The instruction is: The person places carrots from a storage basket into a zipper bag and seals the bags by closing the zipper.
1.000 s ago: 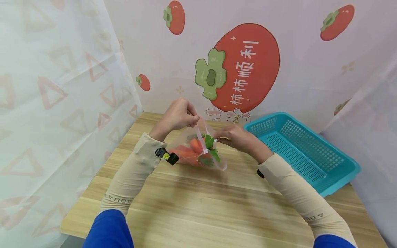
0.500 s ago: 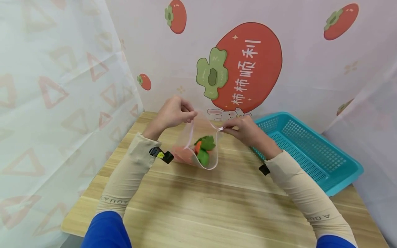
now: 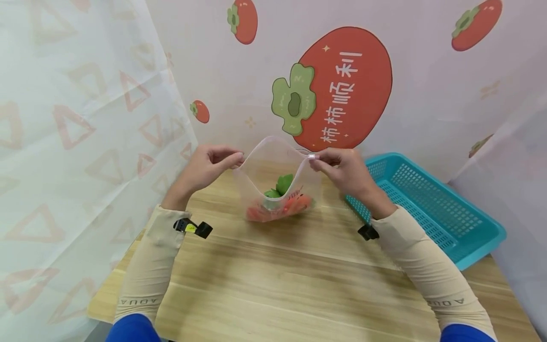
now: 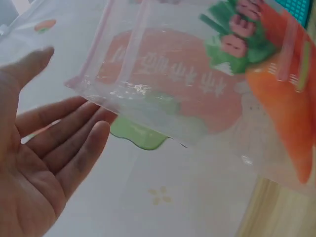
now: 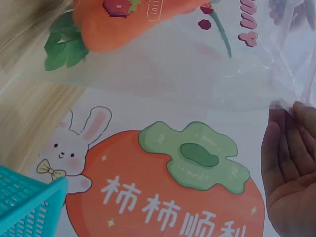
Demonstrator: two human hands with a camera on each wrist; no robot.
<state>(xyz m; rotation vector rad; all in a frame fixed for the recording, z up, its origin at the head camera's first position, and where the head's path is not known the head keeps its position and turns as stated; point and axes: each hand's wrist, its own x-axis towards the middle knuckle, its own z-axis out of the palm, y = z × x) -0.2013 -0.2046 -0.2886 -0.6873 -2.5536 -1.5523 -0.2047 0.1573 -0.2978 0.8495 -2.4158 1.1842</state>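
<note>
A clear zip bag (image 3: 252, 199) stands on the table with its mouth spread wide. Orange carrots (image 3: 299, 204) with green leaves (image 3: 284, 183) lie inside, low in the bag. My left hand (image 3: 205, 166) is at the bag's left top corner. In the left wrist view, that hand's fairly straight fingers touch the corner, while its thumb (image 4: 37, 64) stands apart from the plastic. At the opposite corner, beside the white zip slider (image 3: 313, 156), my right hand (image 3: 348, 168) pinches the bag between thumb and fingers. One carrot (image 4: 279, 103) shows large through the printed plastic.
A teal plastic basket (image 3: 478, 237) stands at the right of the wooden table (image 3: 265, 285), close to my right forearm. Behind the table hangs a white backdrop (image 3: 239, 90) printed with persimmons. Another patterned sheet (image 3: 77, 190) closes the left side.
The bag's mouth has been pulled apart and turned toward me. My left hand has moved left and its thumb is off the bag. My right hand has risen with the slider corner.
</note>
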